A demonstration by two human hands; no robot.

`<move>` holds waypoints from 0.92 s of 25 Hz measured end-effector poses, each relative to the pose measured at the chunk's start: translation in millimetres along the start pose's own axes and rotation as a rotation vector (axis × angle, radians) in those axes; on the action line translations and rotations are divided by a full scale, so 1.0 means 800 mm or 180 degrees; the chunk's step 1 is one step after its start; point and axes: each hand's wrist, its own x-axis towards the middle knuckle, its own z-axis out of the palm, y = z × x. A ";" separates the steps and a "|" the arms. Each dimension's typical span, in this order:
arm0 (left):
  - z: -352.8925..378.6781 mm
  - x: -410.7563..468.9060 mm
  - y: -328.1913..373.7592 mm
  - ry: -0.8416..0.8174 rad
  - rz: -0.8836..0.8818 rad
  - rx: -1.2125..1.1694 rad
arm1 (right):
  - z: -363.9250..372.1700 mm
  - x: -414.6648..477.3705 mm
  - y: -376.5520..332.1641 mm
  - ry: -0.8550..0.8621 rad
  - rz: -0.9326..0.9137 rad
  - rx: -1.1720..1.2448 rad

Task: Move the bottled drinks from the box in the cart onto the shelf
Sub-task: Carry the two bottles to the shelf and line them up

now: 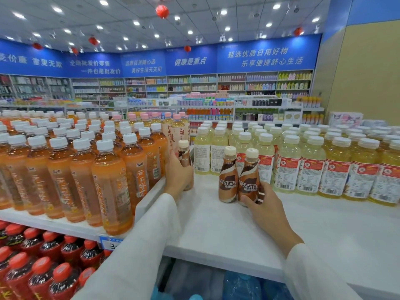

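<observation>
My left hand (178,174) grips a small brown coffee bottle (184,152) with a cream cap, upright at the left edge of the white top shelf (227,230), next to the orange drinks. My right hand (263,204) holds two brown Nescafe bottles (238,176) side by side, standing upright on the shelf in front of the pale yellow drinks. The cart and its box are out of view.
Rows of orange tea bottles (86,169) fill the shelf to the left. Pale yellow bottles (303,161) line the back and right. Red-capped bottles (43,256) sit on the lower shelf. Blue water bottles (240,284) show beneath the shelf edge.
</observation>
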 end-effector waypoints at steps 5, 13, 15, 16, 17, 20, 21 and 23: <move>-0.006 0.000 -0.005 -0.0178 0.0021 0.0094 | 0.000 0.003 0.005 0.0008 0.0023 0.0039; 0.020 -0.018 -0.029 0.0564 0.0485 0.0918 | 0.001 0.002 0.008 0.0016 -0.0005 0.0061; 0.024 -0.020 -0.029 0.0659 0.0472 0.1050 | 0.001 0.003 0.008 0.0019 -0.0006 0.0059; 0.025 -0.020 -0.027 0.0688 0.0434 0.1065 | 0.000 0.003 0.009 0.0022 -0.0013 0.0030; 0.024 -0.021 -0.025 0.0717 0.0392 0.1079 | 0.001 0.003 0.008 0.0016 -0.0022 0.0005; 0.023 -0.021 -0.026 0.0777 0.0394 0.1071 | 0.002 0.003 0.008 0.0000 -0.0035 -0.0003; 0.022 -0.021 -0.027 0.0771 0.0412 0.1055 | 0.002 0.003 0.009 0.0001 -0.0032 0.0007; 0.022 -0.021 -0.028 0.0762 0.0393 0.1025 | 0.002 0.004 0.011 0.0010 -0.0025 -0.0007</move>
